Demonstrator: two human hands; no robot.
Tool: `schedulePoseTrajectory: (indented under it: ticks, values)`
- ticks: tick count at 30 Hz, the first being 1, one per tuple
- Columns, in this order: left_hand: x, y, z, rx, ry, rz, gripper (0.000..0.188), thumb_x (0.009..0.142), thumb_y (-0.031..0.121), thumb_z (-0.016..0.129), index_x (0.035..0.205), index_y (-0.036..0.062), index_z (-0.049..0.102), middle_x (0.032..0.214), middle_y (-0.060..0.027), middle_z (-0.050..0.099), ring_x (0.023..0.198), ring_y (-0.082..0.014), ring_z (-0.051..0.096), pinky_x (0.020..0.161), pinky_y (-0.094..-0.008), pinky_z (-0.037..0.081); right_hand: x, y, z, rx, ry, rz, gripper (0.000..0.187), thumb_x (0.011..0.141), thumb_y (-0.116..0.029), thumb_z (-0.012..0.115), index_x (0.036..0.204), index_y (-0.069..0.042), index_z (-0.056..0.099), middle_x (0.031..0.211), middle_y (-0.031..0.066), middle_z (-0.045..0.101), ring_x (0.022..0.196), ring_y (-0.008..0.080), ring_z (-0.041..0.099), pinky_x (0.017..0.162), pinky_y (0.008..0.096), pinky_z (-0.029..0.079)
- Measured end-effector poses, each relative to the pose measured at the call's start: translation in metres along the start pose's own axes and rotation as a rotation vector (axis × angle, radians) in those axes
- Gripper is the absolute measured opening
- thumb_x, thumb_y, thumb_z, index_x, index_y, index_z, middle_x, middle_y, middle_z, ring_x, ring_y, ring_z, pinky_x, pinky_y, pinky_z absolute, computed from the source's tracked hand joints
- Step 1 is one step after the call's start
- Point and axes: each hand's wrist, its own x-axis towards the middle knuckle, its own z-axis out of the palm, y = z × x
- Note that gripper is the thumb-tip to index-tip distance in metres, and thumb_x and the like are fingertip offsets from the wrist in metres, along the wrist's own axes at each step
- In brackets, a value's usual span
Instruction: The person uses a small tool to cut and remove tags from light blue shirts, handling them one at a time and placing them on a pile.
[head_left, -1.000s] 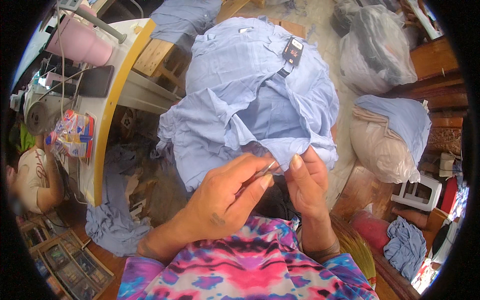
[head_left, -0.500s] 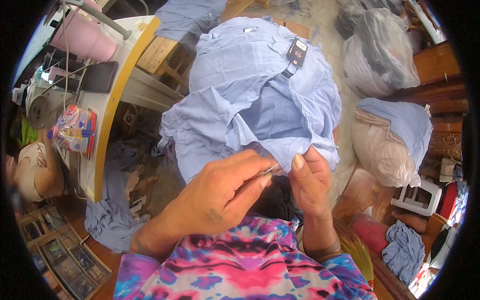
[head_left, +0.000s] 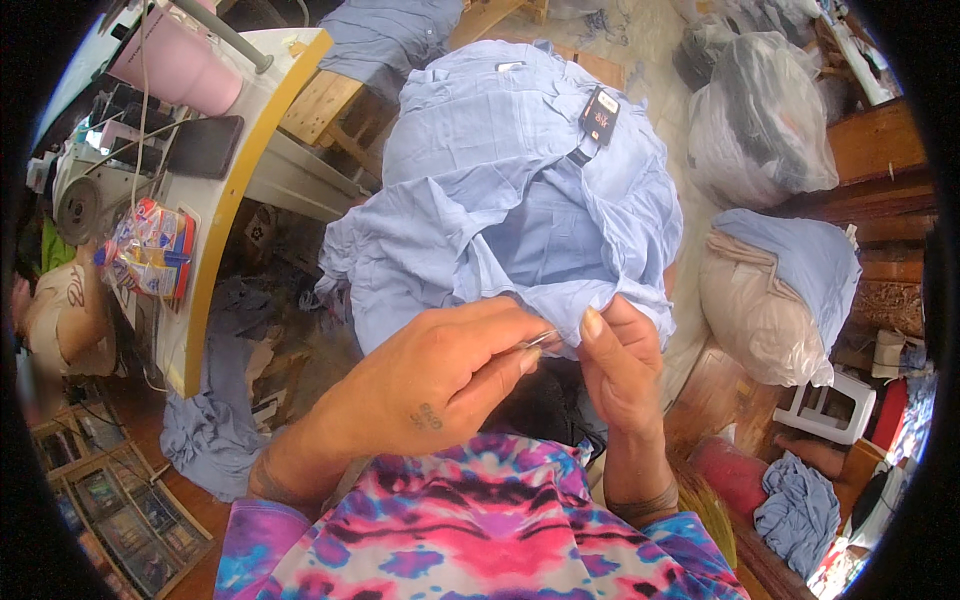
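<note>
A light blue garment lies heaped in front of me, its opening facing up and its near edge drawn toward my hands. My left hand is closed around a small pair of metal thread snips. Only their tips show beyond the thumb and finger, right at the fabric's edge. My right hand pinches that edge between thumb and fingers. A black hang tag rests on the garment's far right part.
On the left, a yellow-edged table carries a pink tumbler, a dark phone and a colourful packet. Stuffed plastic bags and a white stool stand at right. More blue cloth lies lower right.
The view has shifted slightly. Both hands keep their grips at the garment's edge, and the snips' tips have barely moved.
</note>
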Motion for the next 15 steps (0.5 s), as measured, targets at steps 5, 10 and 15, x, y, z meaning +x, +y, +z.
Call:
schedulePoseTrajectory:
  ticks: [5, 10, 15]
  values:
    - [-0.001, -0.011, 0.002, -0.057, 0.008, -0.004, 0.018, 0.101, 0.007, 0.063, 0.113, -0.0040, 0.068, 0.090, -0.0114, 0.069, 0.073, -0.0165, 0.064, 0.066, -0.0301, 0.049, 0.002, 0.007, 0.002, 0.022, 0.022, -0.020, 0.023, 0.107, -0.019, 0.062, 0.113, 0.003, 0.067, 0.103, 0.0056, 0.071, 0.091, 0.0084, 0.061, 0.085, 0.0265, 0.048]
    - [-0.011, -0.021, 0.012, -0.395, 0.034, -0.188, 0.023, 0.105, 0.014, 0.063, 0.120, -0.0028, 0.067, 0.092, -0.0050, 0.069, 0.064, -0.0036, 0.052, 0.056, -0.0219, 0.041, -0.001, 0.016, 0.014, 0.096, 0.093, -0.107, 0.025, 0.107, -0.018, 0.060, 0.119, 0.004, 0.064, 0.106, 0.0101, 0.071, 0.096, 0.0142, 0.065, 0.087, 0.0310, 0.051]
    - [-0.015, -0.041, 0.027, -0.604, 0.076, -0.181, 0.027, 0.105, 0.014, 0.063, 0.126, -0.0037, 0.064, 0.093, -0.0037, 0.068, 0.062, -0.0025, 0.049, 0.055, -0.0202, 0.040, -0.001, 0.028, 0.014, 0.196, 0.049, -0.146, 0.025, 0.108, -0.016, 0.060, 0.124, 0.003, 0.060, 0.108, 0.0115, 0.069, 0.097, 0.0162, 0.064, 0.087, 0.0321, 0.051]
